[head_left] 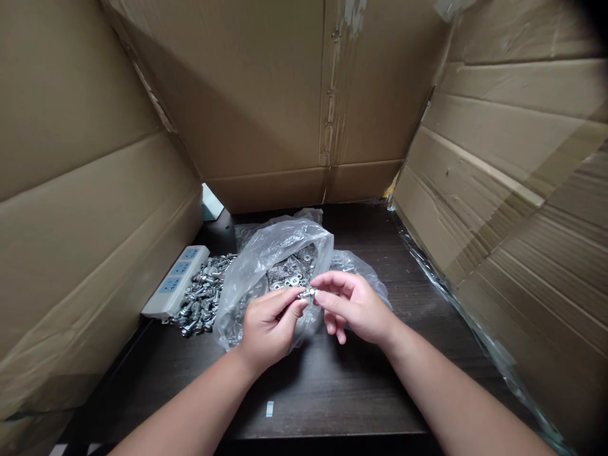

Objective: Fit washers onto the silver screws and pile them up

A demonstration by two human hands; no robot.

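Between the two hands, above the table, is a small silver bolt [307,294]. My left hand [273,323] pinches one end of it between thumb and forefinger. The thumb and forefinger of my right hand [354,304] close on its other end, where a nut or washer seems to sit, too small to be sure; the remaining fingers hang loosely curled. Just behind the hands lies an open clear plastic bag [280,237] with many loose washers [295,280] in it. Part of the bag is hidden by the hands.
Left of the bag, a heap of bolts [202,304] lies against a white power strip [178,282]. Another plastic bag [365,269] rests at the right. Cardboard walls [266,114] enclose the dark table [356,392] on three sides. A small paper scrap [270,408] lies near the front edge.
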